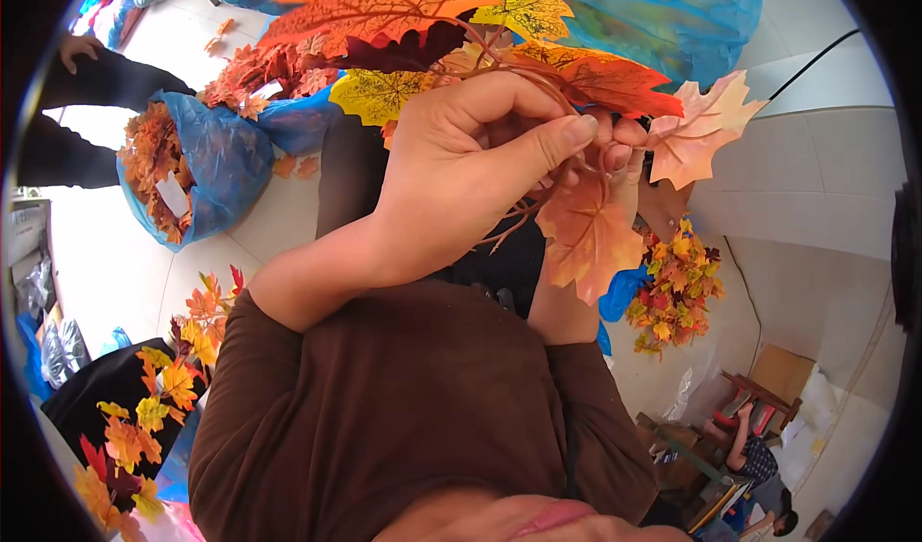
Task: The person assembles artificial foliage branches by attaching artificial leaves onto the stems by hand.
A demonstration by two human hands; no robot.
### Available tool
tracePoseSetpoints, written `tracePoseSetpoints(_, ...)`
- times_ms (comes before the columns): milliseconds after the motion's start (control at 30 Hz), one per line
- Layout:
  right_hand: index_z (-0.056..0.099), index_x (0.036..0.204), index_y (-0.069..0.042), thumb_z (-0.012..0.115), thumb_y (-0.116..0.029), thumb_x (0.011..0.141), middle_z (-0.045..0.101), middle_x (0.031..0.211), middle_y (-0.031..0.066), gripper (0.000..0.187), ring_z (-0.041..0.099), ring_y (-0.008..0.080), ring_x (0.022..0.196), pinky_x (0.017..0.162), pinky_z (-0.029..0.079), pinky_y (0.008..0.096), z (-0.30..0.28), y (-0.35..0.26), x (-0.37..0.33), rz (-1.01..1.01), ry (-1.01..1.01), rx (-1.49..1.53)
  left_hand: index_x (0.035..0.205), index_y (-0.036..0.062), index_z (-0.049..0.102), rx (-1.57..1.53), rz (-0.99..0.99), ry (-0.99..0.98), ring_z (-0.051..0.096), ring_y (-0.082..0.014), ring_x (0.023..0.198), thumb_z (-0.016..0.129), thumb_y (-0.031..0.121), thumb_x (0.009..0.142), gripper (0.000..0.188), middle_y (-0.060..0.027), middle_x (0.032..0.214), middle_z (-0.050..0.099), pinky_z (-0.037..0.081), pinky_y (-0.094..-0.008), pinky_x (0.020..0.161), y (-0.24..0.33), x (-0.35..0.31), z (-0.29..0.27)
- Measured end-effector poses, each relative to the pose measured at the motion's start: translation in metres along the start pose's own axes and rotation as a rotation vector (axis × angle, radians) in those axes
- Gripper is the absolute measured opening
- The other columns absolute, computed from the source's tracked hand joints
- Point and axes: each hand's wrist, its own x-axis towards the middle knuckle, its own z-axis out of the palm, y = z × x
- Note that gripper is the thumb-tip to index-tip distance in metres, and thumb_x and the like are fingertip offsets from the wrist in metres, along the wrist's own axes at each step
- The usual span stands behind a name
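Observation:
In front of my chest, my left hand point(437, 182) pinches the thin brown stems of an artificial maple leaf garland point(591, 240) between thumb and curled fingers. My right hand point(622, 148) meets it just to the right, its fingertips bent around the same stems; most of that hand is hidden behind the left one and the leaves. Large orange, yellow, dark red and peach leaves fan out above and beside both hands. One peach leaf hangs below the fingers. How the stems cross between the fingertips is hard to make out.
A blue plastic bag point(230, 158) of orange leaves stands at left, beside a person's dark-clothed legs point(72, 120). Blue plastic point(663, 14) lies at the far side. Leaf bunches point(677, 288) sit at right; a leaf strand point(130, 436) is lower left. Another person point(764, 470) is lower right.

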Motion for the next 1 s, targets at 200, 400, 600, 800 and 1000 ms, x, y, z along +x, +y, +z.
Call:
tracePoseSetpoints(200,0.054,0.089,-0.016,0.062,-0.013,0.078,0.051,0.085,-0.0039,0.014,0.050,0.0137,0.070,0.050,0.045,0.0286,0.002,0.000,-0.003,0.024,0.044,-0.114,0.086,-0.0006,0.058,-0.013,0.011,-0.012,0.060,-0.0114,0.069,0.056,0.010,0.085,0.012,-0.0065,0.077,0.061,0.049,-0.0210,0.055,-0.002,0.000,-0.001)
tracePoseSetpoints(400,0.055,0.089,-0.012,0.063,-0.011,0.078,0.051,0.084,0.0025,0.014,0.050,0.0186,0.080,0.066,0.047,0.0332,-0.008,0.001,0.005,0.041,-0.060,0.064,0.089,-0.0008,0.058,-0.025,-0.035,0.016,0.060,-0.0125,0.072,0.054,0.012,0.085,0.013,-0.0081,0.081,0.062,0.050,-0.0222,0.058,0.000,0.002,0.002)
tracePoseSetpoints(600,0.057,0.093,-0.014,0.058,-0.014,0.083,0.053,0.090,0.0014,0.010,0.047,0.0190,0.088,0.069,0.047,0.0339,-0.023,-0.002,0.012,0.118,-0.228,0.264,0.094,0.0001,0.058,-0.168,-0.116,0.017,0.061,-0.0136,0.069,0.052,0.017,0.088,0.019,-0.0090,0.081,0.062,0.050,-0.0221,0.055,-0.003,0.008,-0.003)
tracePoseSetpoints(800,0.054,0.097,-0.020,0.052,-0.024,0.087,0.051,0.094,-0.0062,0.011,0.046,0.0174,0.097,0.075,0.045,0.0443,-0.033,-0.005,0.015,0.149,-0.395,0.164,0.096,0.0002,0.057,-0.117,-0.215,0.014,0.061,-0.0139,0.067,0.049,0.019,0.089,0.022,-0.0083,0.080,0.061,0.050,-0.0212,0.054,0.002,0.010,-0.003)
tracePoseSetpoints(1000,0.055,0.097,-0.020,0.054,-0.023,0.085,0.053,0.095,-0.0040,0.013,0.046,0.0183,0.098,0.075,0.046,0.0414,-0.035,-0.008,0.014,0.197,-0.358,0.133,0.095,-0.0010,0.056,-0.178,-0.175,0.017,0.061,-0.0141,0.065,0.049,0.019,0.089,0.022,-0.0084,0.078,0.061,0.049,-0.0204,0.051,-0.001,0.008,-0.003)
